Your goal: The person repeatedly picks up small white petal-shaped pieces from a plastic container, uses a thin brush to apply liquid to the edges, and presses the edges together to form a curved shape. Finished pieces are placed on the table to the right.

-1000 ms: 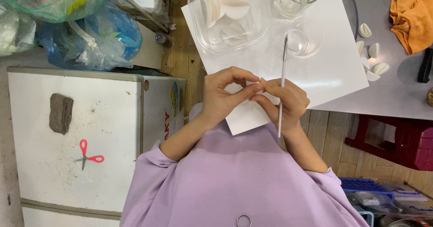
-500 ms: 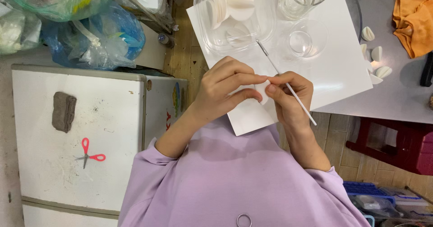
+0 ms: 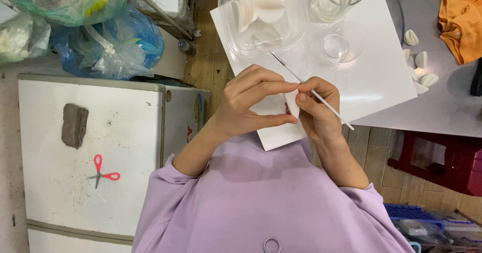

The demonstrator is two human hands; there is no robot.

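Two hands pinch a small white wrapper piece over a white board.

The left hand (image 3: 251,105) and right hand (image 3: 315,110) meet above the near edge of the flat white board (image 3: 371,77) on the grey counter (image 3: 447,107), fingers closed on the small white folded dough piece (image 3: 292,104) between them. The right hand also grips a thin white stick (image 3: 321,96), slanting up-left toward the clear plastic container of round white wrappers (image 3: 261,17). A small clear glass bowl (image 3: 344,42) sits just beside the container.

small white petal-shaped piece (image 3: 291,104) pinched upright, thin white stick tool (image 3: 311,91) slanting across
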